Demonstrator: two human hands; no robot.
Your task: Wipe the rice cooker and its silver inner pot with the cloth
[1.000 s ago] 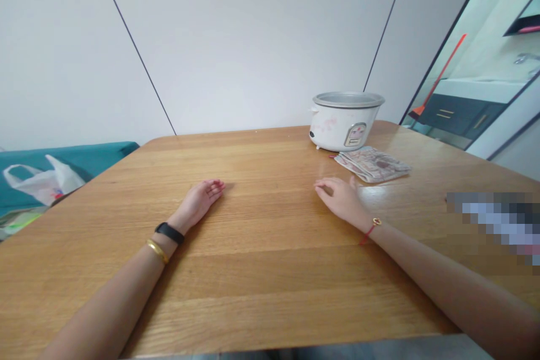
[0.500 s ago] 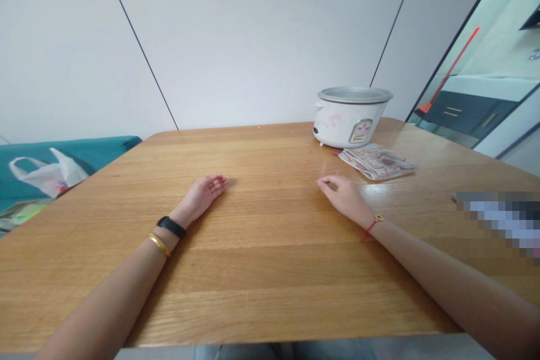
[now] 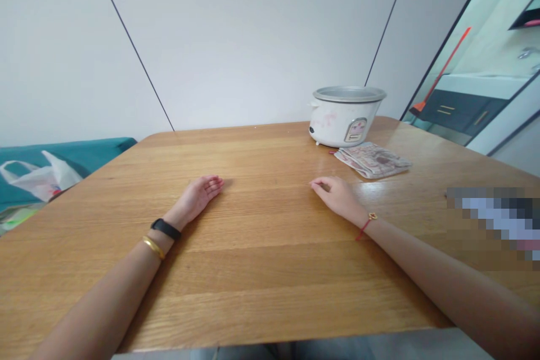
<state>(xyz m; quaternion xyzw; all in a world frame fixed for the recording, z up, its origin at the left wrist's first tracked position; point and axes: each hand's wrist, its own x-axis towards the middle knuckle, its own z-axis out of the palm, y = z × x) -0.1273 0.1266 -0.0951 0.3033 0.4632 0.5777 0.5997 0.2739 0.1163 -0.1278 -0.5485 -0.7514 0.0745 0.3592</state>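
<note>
1. We rest our left grip (image 3: 196, 199) on the wooden table (image 3: 261, 292), fingers loosely open and touching nothing but the wood. A black wristband (image 3: 165, 229) and a gold bangle (image 3: 152, 247) sit on that forearm.
2. Our right grip (image 3: 340, 198) lies on the table too, its fingers lightly curled and closed on nothing. A red string bracelet (image 3: 365, 229) circles that wrist.
3. The grips are well apart, and neither holds anything, so we judge that no handling is under way at this moment.
4. The things nearest our hands stand toward the far edge of the table: a white rice cooker (image 3: 343, 124) with a metal rim and no lid, and a folded patterned cloth (image 3: 372, 160) just beside it. The right grip is nearer to both, but touches neither.
5. From here, we judge that handling either one calls for a forward reach, with the right grip better placed.
6. Beyond the table's left corner, a white plastic bag (image 3: 42, 183) lies on a teal cushion (image 3: 67, 149). At the right edge of the table, a pixelated patch (image 3: 491, 219) hides whatever is there.
</note>
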